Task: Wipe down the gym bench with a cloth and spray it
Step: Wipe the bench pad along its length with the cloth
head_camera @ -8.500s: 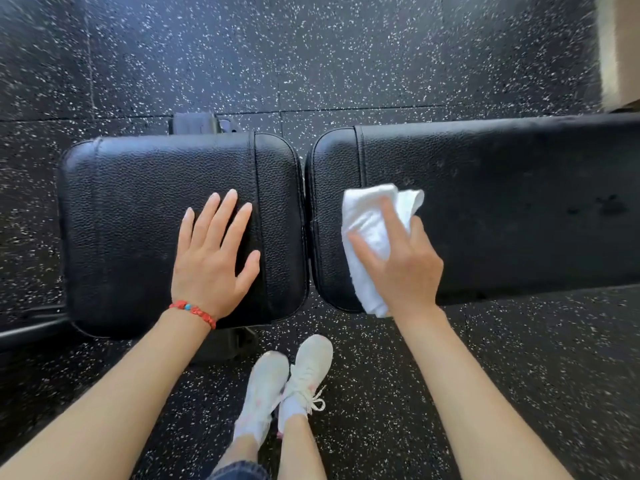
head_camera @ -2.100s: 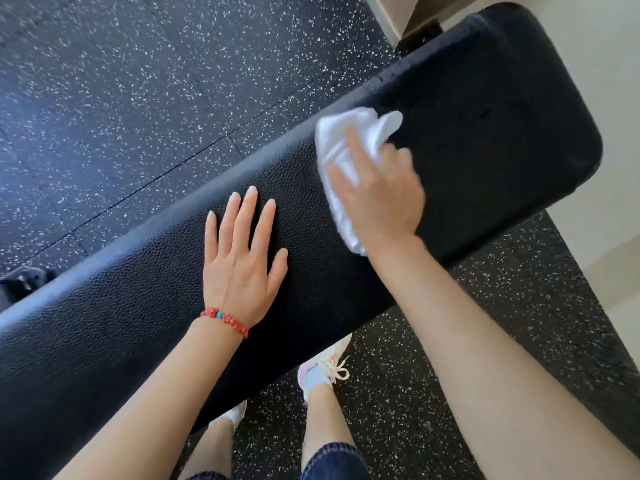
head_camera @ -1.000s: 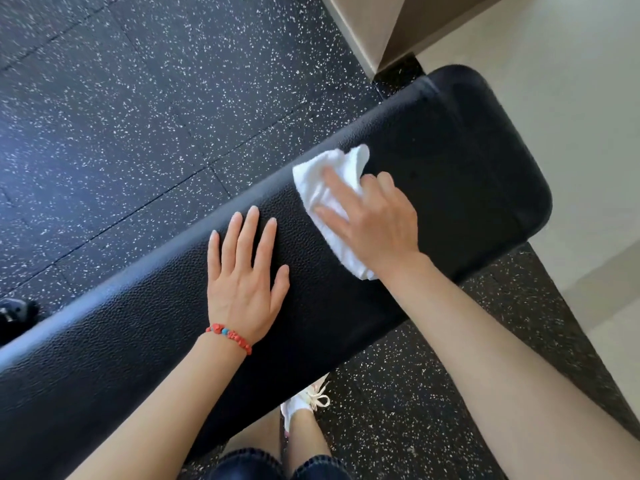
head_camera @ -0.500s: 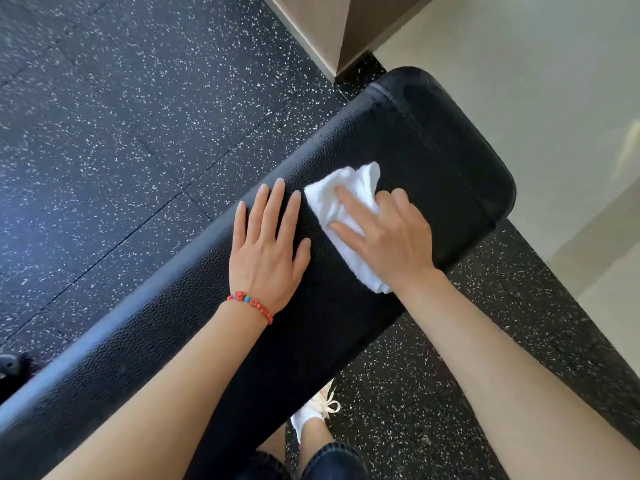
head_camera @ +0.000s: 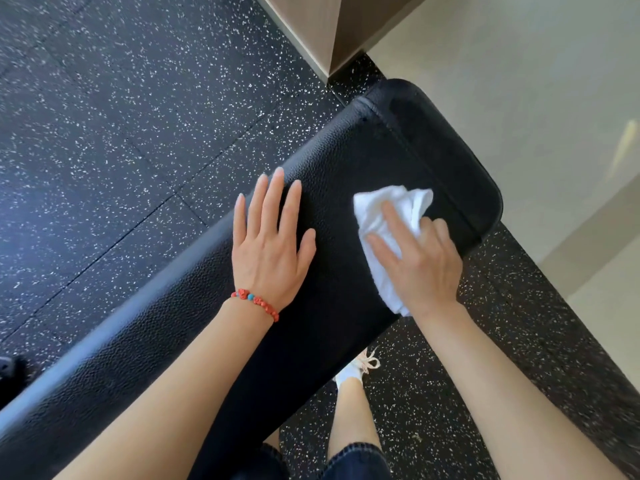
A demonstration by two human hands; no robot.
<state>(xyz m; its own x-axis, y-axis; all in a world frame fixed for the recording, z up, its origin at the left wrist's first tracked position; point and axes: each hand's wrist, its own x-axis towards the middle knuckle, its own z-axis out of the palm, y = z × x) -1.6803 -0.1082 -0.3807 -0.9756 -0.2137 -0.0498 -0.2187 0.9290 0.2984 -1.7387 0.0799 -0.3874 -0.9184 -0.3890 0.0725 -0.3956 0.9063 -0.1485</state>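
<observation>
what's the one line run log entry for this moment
step: wiping | right hand: presses white cloth on black padded bench, near end | left hand: flat on pad | spray: unseen

You see the black, pebble-textured gym bench (head_camera: pixel 332 306) running diagonally from lower left to its rounded end at centre right. A crumpled white cloth (head_camera: pixel 384 216) lies on its pad near that end.
</observation>
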